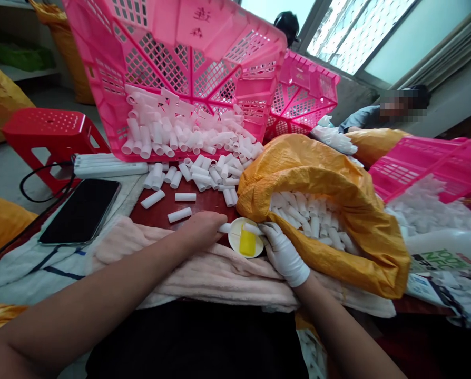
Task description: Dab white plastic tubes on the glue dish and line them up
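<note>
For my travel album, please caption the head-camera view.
Left hand and white-covered right hand hold white tubes at a small dish.

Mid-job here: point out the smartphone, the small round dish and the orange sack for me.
Smartphone [80, 211]: head view, middle of its dark screen.
Small round dish [234, 240]: head view, bare left part of its inside.
Orange sack [306, 162]: head view, far side of its mouth.

Window [346, 37] backlight, glare | dim lower corners | edges stretched | hands slightly soft
</note>
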The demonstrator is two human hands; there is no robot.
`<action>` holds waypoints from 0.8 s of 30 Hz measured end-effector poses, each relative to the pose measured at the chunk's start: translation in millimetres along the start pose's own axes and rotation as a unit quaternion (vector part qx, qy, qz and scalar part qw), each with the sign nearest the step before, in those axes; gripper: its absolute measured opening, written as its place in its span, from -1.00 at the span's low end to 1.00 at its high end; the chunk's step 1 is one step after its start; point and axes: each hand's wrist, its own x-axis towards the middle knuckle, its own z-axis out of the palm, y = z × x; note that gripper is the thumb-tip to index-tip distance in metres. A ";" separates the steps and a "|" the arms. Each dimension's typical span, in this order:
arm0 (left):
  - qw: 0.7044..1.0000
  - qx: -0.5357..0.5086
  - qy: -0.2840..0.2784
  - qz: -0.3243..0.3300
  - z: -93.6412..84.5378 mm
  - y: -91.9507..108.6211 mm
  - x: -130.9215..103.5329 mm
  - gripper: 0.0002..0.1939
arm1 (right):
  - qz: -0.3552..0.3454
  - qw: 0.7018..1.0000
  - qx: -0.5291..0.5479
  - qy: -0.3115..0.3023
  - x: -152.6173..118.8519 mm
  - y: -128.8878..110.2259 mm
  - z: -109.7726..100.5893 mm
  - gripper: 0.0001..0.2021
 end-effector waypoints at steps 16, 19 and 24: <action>1.000 0.001 0.007 0.014 -1.7 -2.0 0.2 -0.90 | -0.011 1.000 0.010 0.015 -8.2 1.4 3.1 -0.70; 1.000 0.004 -0.002 0.011 -2.8 -0.9 0.1 -0.89 | -0.017 0.999 0.010 0.041 -8.9 2.5 3.9 -0.77; 1.000 0.005 -0.011 0.017 -5.7 -0.8 0.2 -0.91 | -0.021 0.999 0.036 0.012 -8.4 4.6 1.6 -0.71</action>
